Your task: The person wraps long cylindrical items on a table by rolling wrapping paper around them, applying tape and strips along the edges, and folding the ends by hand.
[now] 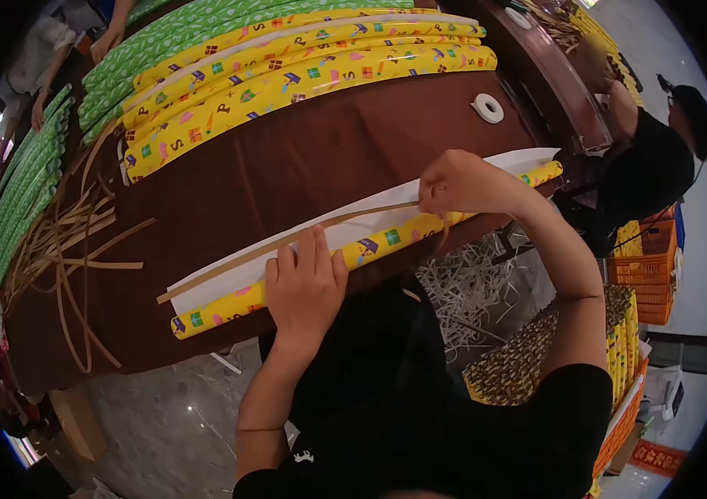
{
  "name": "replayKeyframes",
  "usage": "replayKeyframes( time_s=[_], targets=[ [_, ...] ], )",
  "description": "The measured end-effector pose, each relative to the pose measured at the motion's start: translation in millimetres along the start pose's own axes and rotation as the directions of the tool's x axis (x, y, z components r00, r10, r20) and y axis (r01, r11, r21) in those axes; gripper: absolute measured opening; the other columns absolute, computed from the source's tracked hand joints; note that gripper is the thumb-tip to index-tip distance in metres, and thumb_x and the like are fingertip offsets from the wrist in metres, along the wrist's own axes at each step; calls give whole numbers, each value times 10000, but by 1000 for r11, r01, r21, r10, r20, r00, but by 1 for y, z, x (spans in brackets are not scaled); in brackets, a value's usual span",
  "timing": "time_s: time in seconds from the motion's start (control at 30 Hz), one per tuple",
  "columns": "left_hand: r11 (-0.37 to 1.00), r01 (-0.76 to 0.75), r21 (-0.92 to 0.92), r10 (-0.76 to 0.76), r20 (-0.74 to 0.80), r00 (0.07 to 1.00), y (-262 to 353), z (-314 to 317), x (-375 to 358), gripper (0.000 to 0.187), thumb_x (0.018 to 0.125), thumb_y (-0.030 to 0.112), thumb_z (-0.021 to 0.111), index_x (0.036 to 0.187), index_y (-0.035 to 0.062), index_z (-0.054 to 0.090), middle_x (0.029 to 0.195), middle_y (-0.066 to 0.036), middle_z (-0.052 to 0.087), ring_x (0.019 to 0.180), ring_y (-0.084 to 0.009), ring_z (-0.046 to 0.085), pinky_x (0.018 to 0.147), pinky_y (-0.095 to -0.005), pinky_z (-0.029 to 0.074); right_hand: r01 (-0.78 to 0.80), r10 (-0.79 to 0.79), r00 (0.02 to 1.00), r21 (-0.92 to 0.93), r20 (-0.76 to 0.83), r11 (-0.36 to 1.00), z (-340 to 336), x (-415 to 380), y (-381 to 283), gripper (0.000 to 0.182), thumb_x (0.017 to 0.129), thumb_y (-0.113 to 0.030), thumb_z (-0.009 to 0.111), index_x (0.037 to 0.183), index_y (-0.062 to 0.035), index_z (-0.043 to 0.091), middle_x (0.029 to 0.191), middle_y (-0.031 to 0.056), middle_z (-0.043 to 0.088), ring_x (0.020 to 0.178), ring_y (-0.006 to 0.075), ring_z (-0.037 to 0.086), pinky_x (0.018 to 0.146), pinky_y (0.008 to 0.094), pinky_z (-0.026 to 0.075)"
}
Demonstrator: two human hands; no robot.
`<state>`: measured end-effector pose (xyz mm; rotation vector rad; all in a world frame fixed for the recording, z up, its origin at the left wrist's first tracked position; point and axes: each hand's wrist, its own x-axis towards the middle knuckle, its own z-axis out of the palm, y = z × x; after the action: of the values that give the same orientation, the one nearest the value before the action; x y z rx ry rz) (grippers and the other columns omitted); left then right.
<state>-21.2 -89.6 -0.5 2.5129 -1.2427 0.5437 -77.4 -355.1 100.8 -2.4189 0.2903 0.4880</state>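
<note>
In front of me a partly rolled sheet of yellow patterned wrapping paper [391, 239] lies along the table's near edge, its white underside [228, 273] showing behind the roll. A narrow brown strip [255, 252] runs lengthwise over the white side. My left hand [305, 291] lies over the roll with fingers stretched out, the fingertips on the strip. Farther right, my right hand [461, 185] is closed in a pinch on the brown strip, slightly above the paper. A loose end of the strip hangs below that hand.
Yellow patterned rolls [312, 83] and green rolls [203, 37] lie at the back of the brown table [203, 200]. A tape roll [487, 108] sits at right, loose brown strips [70, 241] at left. White shreds [470, 291] lie below. Other people [653, 158] work nearby.
</note>
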Motion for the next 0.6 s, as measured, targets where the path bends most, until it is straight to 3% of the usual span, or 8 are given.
replayKeyframes(
  time_s=[0.03,0.13,0.17,0.23,0.3,0.37,0.4,0.6],
  targets=[
    [1000,-3,-16,3,-8,1000,-2,1,0,380,865,275,635,1127,4,686,997,-43,628,778,-223,534,682,-346,426,-121,112,990,107,85,987,-13,-10,-2,169,816,-129,711,848,35,732,681,73,702,679,82,658,640,256,484],
    [999,-44,12,44,-4,999,-6,-1,0,366,860,261,636,1119,8,688,1012,-52,625,776,-233,543,700,-358,445,-220,205,975,275,84,936,-34,-37,32,202,806,-157,706,890,19,757,686,79,706,694,120,666,713,286,504],
    [998,-53,28,53,-7,999,-8,-1,-1,363,860,257,637,1120,9,686,1022,-53,626,778,-234,543,702,-359,446,-236,225,971,212,75,948,-44,-48,35,204,851,-140,691,929,36,757,692,67,709,668,87,640,702,248,491],
    [996,-72,58,72,-2,997,-14,-2,-6,358,865,252,635,1131,16,678,1053,-56,628,802,-242,555,721,-366,452,-247,248,968,377,48,893,-55,-70,54,201,873,-143,695,947,33,759,699,62,711,617,75,622,627,217,478],
    [993,-87,82,87,8,996,-23,-2,-14,361,878,250,624,1154,22,671,1065,-67,624,834,-251,562,739,-377,457,-315,324,945,373,39,873,-67,-87,91,203,904,-151,698,969,32,757,727,66,722,629,72,649,586,194,497],
    [993,-86,84,84,26,996,-30,-6,-21,361,903,227,593,1191,18,656,1082,-83,617,857,-264,558,757,-394,457,-216,228,973,472,32,854,-77,-104,116,215,917,-159,701,1013,27,751,761,72,732,650,80,678,574,193,528],
    [992,-95,82,94,20,995,-35,-9,-24,361,912,219,582,1202,16,651,1084,-88,614,858,-269,553,760,-399,455,-203,207,977,508,49,837,-83,-113,126,232,924,-160,699,1052,29,740,782,77,738,709,101,701,659,212,562],
    [994,-101,47,99,45,994,-58,-15,-45,342,954,174,526,1227,-1,633,1159,-135,596,947,-320,554,813,-430,456,-92,213,969,612,-127,786,-90,-139,190,250,904,-174,727,1051,29,739,827,75,747,745,108,676,716,236,536]
  ],
)
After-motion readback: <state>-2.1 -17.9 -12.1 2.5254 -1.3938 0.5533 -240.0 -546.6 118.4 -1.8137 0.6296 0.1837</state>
